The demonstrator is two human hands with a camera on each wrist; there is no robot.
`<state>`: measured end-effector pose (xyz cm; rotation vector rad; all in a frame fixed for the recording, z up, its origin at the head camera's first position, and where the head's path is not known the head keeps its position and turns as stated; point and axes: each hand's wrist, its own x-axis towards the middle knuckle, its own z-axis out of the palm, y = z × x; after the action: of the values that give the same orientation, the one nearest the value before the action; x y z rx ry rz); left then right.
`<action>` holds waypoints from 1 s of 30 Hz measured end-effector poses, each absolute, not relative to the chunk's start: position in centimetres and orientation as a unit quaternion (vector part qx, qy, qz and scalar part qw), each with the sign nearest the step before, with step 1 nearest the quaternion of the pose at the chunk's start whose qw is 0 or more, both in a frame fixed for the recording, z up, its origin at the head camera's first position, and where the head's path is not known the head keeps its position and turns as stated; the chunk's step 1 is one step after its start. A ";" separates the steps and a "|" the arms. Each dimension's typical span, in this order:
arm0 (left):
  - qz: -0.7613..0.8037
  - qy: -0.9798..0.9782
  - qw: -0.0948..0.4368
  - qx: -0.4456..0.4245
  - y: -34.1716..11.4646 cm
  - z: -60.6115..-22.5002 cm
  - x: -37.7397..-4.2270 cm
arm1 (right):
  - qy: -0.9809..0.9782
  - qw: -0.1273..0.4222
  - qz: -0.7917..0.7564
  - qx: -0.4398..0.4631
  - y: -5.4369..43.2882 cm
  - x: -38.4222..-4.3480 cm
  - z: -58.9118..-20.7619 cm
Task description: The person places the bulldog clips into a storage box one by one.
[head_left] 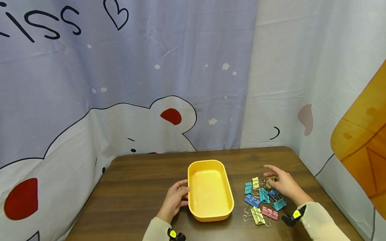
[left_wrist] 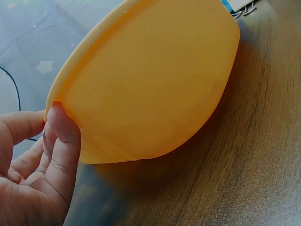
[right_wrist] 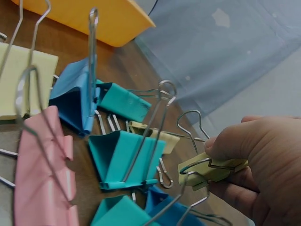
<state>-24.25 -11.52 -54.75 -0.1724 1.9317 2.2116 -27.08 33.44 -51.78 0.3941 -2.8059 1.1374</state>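
Your left hand (head_left: 175, 198) is holding the yellow box (head_left: 210, 190) by its left side, pinching the wall near the rim with your thumb and fingers. The box sits upright around the middle of the brown table (head_left: 135, 187), with its short end toward the far edge.

Your right hand (head_left: 284, 182) is over on the right part of the table, at the far side of a pile of clips. Your thumb and fingers there pinch a small yellow clip (right_wrist: 218, 174) by its body. I can't tell if that clip touches anything under it.

The pile lies between the box and the table's right edge. A pink clip (head_left: 269, 213) and a pale yellow clip (head_left: 257, 216) lie side by side nearest to you. A blue clip (head_left: 252, 201) is just past them, near the box, and a teal clip (head_left: 264, 195) lies in the middle.
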 end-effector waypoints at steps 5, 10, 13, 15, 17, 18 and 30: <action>0.752 0.649 0.101 -0.056 -11.5 -54.6 -24.2 | -0.917 0.042 0.378 0.124 33.7 -27.4 -51.1; 0.754 0.647 0.101 -0.053 -11.5 -54.7 -24.2 | -0.916 0.053 0.380 0.118 33.7 -27.6 -50.4; 0.754 0.647 0.101 -0.053 -11.5 -54.8 -24.2 | -0.914 0.061 0.383 0.119 33.7 -27.6 -50.1; 0.754 0.647 0.101 -0.053 -11.5 -54.8 -24.2 | -0.914 0.067 0.382 0.121 33.6 -27.6 -49.9; 0.754 0.647 0.101 -0.053 -11.5 -54.8 -24.2 | -0.916 0.074 0.375 0.124 33.6 -27.7 -49.8; 0.754 0.647 0.101 -0.053 -11.5 -54.8 -24.2 | -0.917 0.078 0.372 0.125 33.6 -27.7 -49.7; 0.755 0.646 0.098 -0.053 -11.4 -54.5 -23.9 | -0.921 0.114 0.351 0.121 32.5 -28.0 -48.9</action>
<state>-23.89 -11.42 -54.48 -0.1555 1.9128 2.2332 -27.98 32.46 -48.92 0.3561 -2.7022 1.0302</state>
